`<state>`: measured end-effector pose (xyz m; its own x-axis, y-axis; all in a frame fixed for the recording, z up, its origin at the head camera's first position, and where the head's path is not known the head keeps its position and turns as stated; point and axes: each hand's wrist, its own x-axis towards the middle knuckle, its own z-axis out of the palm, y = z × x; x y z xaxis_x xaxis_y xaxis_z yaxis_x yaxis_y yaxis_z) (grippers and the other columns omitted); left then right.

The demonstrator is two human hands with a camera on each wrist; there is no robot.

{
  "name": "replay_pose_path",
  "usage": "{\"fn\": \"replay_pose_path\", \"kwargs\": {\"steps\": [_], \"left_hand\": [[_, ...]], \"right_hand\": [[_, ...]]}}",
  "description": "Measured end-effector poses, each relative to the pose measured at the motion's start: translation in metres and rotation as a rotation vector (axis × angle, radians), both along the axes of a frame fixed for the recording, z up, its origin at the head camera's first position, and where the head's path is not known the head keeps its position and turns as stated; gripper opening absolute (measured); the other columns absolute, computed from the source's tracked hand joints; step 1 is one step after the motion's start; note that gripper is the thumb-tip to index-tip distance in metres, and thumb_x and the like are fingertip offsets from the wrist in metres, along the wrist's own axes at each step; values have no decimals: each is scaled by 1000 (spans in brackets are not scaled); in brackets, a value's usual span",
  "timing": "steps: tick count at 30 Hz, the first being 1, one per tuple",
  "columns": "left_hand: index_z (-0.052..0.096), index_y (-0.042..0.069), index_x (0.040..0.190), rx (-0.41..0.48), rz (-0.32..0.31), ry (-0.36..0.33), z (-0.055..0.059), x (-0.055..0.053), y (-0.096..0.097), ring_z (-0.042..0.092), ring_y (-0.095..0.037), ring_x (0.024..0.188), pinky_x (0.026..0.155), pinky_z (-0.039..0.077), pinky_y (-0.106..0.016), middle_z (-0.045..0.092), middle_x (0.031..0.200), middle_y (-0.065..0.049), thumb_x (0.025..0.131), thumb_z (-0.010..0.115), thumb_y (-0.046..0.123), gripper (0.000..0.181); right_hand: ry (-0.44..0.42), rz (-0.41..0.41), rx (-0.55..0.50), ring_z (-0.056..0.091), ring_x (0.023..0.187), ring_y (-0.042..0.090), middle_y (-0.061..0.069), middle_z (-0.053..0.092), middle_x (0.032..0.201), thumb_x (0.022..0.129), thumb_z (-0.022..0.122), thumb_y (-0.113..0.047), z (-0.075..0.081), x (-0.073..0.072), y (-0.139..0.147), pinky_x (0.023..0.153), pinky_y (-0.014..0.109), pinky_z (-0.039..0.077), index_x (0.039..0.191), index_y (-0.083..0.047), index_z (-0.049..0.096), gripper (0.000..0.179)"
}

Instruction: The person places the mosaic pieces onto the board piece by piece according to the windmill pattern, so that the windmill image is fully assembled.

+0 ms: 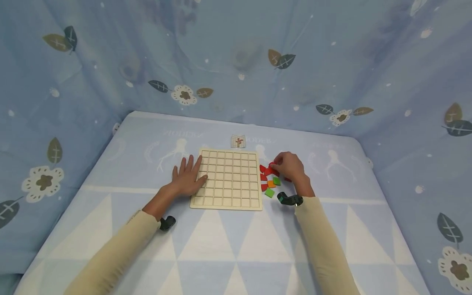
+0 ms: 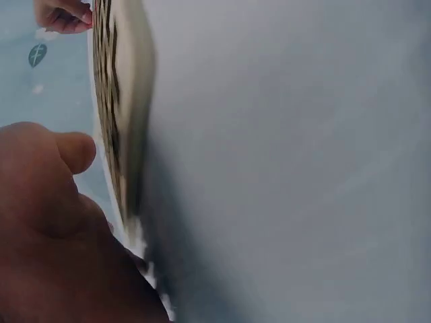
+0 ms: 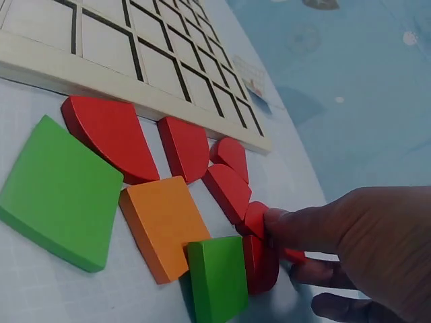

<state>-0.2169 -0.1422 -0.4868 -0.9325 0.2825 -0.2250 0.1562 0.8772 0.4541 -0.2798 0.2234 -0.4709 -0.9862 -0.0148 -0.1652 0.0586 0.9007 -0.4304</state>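
Note:
A pale wooden grid board (image 1: pixel 228 179) lies flat on the cloth-covered table. My left hand (image 1: pixel 187 180) rests on its left edge with fingers spread and straight. Off the board's right side, my right hand (image 1: pixel 290 166) pinches a small red block (image 3: pixel 256 219) with curved edges between thumb and fingers. Several more red blocks (image 3: pixel 185 148) form a loose row along the board's edge. Beside them are an orange block (image 3: pixel 161 225) and two green blocks, one larger-looking green block (image 3: pixel 60 192) in the right wrist view and another green block (image 3: pixel 219 276) by the orange one.
A small pattern card (image 1: pixel 238 141) with a red pinwheel-like figure lies behind the board. Blue printed fabric (image 1: pixel 236 61) hangs around the back and sides of the table (image 1: pixel 206 246).

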Motion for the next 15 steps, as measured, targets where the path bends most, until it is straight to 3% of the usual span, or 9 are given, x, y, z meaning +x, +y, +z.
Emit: {"fn": "replay_pose_path", "kwargs": {"steps": [4, 8, 15], "left_hand": [[-3, 10, 159, 13, -2, -22, -2, 2, -1, -20, -40, 144, 110, -14, -62, -16, 160, -21, 103, 34, 47, 76], [-1, 11, 159, 30, -11, -2, -6, 2, -4, -20, -38, 145, 110, -14, -61, -15, 161, -19, 103, 35, 49, 77], [3, 10, 159, 25, -10, 42, -10, 6, -7, -16, -39, 146, 111, -10, -62, -9, 162, -20, 102, 39, 47, 78]], "right_hand": [[-21, -4, -108, 60, 78, 24, 10, 65, 94, 91, 73, -21, -1, -1, -1, 68, 31, 53, 104, -7, 67, 20], [-21, -9, -192, 61, 74, 23, 12, 65, 95, 92, 71, -15, -3, 0, -1, 66, 30, 55, 108, -6, 67, 19], [130, 18, -311, 61, 71, 24, 10, 64, 95, 92, 71, -15, -3, 1, -14, 56, 31, 53, 104, -7, 68, 15]]}}
